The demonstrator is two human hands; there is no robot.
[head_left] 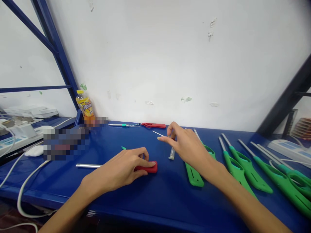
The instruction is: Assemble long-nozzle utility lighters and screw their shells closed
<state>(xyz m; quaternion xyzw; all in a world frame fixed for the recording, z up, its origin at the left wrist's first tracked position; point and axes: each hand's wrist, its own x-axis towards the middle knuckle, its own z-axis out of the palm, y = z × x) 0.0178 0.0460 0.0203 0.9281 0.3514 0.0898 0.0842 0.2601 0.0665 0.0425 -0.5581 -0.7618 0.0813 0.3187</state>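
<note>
One head-worn camera faces forward and down. It views the blue table point(165, 197) from close range, white wall point(155, 64) beyond.

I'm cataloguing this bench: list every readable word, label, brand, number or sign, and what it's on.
No text reads surely.
Clear plastic bottle with yellow cap: large label lettering, too blurred.
White-and-blue plastic strip: any markings too small.
Green plastic lighters; red plastic handles: none legible.
</note>
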